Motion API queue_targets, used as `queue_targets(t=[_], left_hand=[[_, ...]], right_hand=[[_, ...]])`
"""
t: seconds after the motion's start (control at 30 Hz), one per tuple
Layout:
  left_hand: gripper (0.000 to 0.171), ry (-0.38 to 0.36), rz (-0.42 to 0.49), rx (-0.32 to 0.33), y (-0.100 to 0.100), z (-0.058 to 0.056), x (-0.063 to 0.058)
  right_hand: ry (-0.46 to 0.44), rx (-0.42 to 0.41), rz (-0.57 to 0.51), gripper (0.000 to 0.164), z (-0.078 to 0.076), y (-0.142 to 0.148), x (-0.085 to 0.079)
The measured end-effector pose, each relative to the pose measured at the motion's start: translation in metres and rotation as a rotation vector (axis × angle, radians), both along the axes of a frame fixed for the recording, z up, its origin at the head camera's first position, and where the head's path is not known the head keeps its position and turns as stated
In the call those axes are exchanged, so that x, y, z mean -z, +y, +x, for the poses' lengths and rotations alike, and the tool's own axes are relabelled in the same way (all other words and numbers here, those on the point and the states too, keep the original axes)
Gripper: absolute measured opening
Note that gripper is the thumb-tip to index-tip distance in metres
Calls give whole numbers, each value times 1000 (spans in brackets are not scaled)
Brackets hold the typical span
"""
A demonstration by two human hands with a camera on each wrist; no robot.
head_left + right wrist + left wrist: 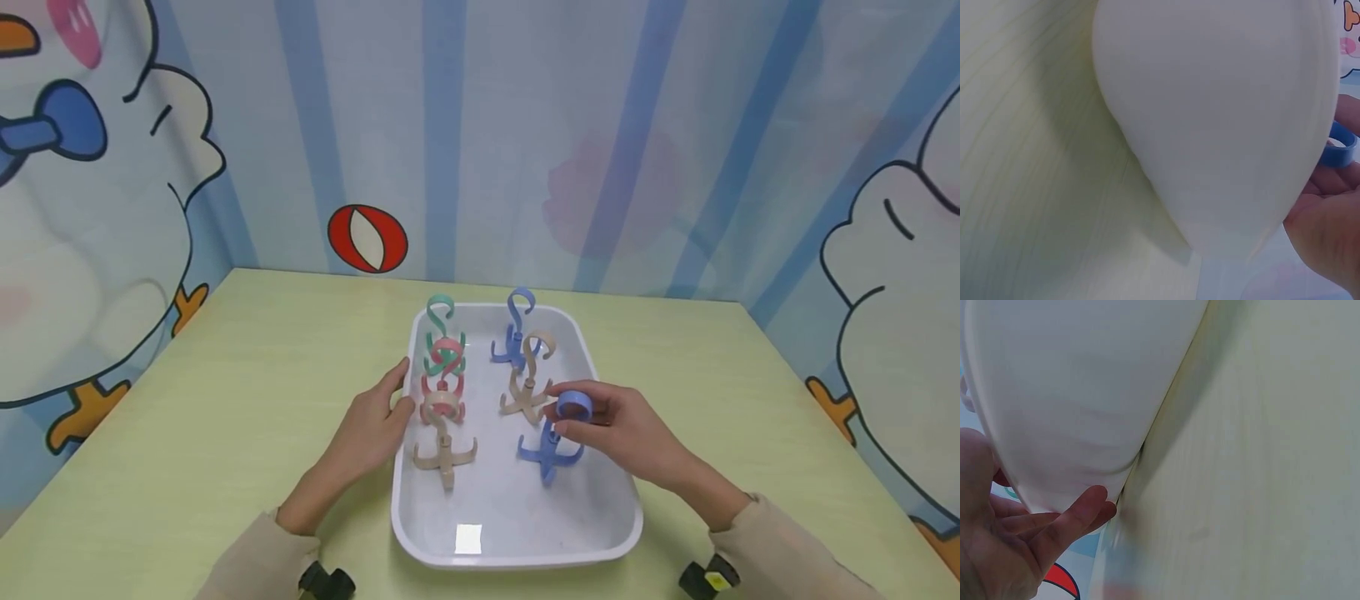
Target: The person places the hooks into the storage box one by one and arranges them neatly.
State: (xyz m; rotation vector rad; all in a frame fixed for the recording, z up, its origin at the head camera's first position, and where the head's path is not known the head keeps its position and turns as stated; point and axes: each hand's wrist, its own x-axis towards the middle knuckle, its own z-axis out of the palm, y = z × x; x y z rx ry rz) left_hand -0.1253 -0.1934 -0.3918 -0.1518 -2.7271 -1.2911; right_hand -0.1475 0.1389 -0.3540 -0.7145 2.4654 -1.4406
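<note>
My right hand [639, 433] pinches the curled top of a blue multi-prong hanging hook [549, 457] with thumb and fingers. The hook stands over the right side of a white tray [510, 525], prongs pointing down. In the right wrist view its blue loop [1339, 145] shows between the fingers, beyond the tray's outer wall. My left hand [372, 431] holds the tray's left edge; in the left wrist view its fingers [1063, 534] lie against the outer wall. Nearest that hand inside the tray are a beige hook [446, 457] and a pink hook [447, 354].
A green hook [438, 321] stands at the tray's far left. Along its right side are another blue hook [516, 337] and another beige hook [527, 392]. The tray sits on a pale yellow table [247, 400], with a striped cartoon backdrop [510, 150] behind.
</note>
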Motion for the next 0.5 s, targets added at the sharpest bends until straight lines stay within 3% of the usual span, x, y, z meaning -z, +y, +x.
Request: queue_targets(t=[0.17,0.27,0.4,0.5], left_hand=[[63,-6,4,3,0,0,0],[63,-19,8,2,-2,-1,1],[63,-21,6,4,-9,0,-1],[62,-13,-5,19,-17,3,-7]], right_hand=[[23,44,-23,47,2,7,-2],[68,80,-89,43,3,15,-5],[201,138,-177,35,2,30,-10],[337,229,-81,33,1,45,-14]])
